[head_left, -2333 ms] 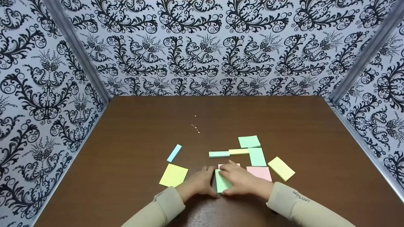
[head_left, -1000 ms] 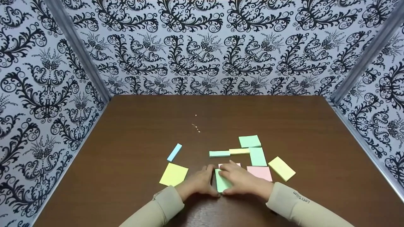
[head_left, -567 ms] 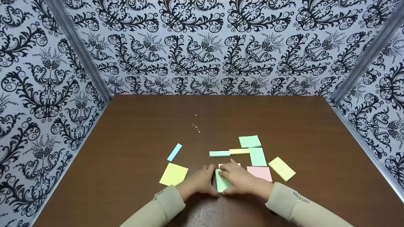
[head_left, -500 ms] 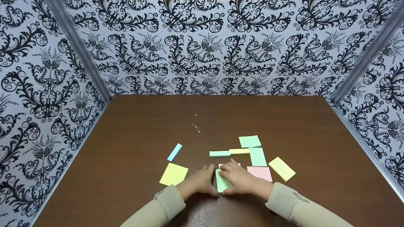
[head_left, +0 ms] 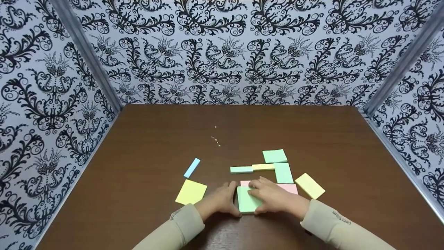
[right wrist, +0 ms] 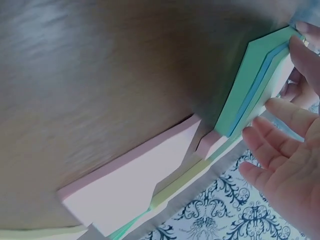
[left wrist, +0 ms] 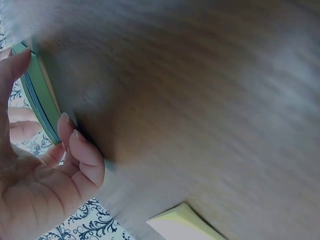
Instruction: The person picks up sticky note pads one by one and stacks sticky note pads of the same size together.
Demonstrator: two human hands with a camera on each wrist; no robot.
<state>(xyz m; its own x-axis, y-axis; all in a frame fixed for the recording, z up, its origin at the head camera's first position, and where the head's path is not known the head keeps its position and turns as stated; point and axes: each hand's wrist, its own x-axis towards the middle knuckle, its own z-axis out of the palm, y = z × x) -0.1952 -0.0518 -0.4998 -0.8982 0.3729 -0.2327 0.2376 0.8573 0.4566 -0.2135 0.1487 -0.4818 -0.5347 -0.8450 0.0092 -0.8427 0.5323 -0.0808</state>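
A stack of square sticky note pads (head_left: 248,201), green on top with a blue layer lower down in the right wrist view, lies flat at the table's near middle. My left hand (head_left: 222,200) holds its left side, thumb at the near corner and fingers curled toward the far one. My right hand (head_left: 274,196) lies over the stack's right part, fingers fairly loose, thumb at the near edge. Behind the stack a small pink pad (head_left: 245,183) peeks out. A larger pink pad (right wrist: 132,177) is partly covered by the right hand in the head view.
Farther back lie a narrow blue-green pad (head_left: 241,169), a narrow yellow pad (head_left: 263,167) and two green pads (head_left: 275,156). A yellow pad (head_left: 309,186) is at right. A square yellow pad (head_left: 191,191) and a blue strip pad (head_left: 191,168) lie left. Patterned walls (head_left: 222,62) enclose the table.
My right hand has slid a little to the right, uncovering more of the green top and covering more of the larger pink pad. The left hand and the stack look unmoved.
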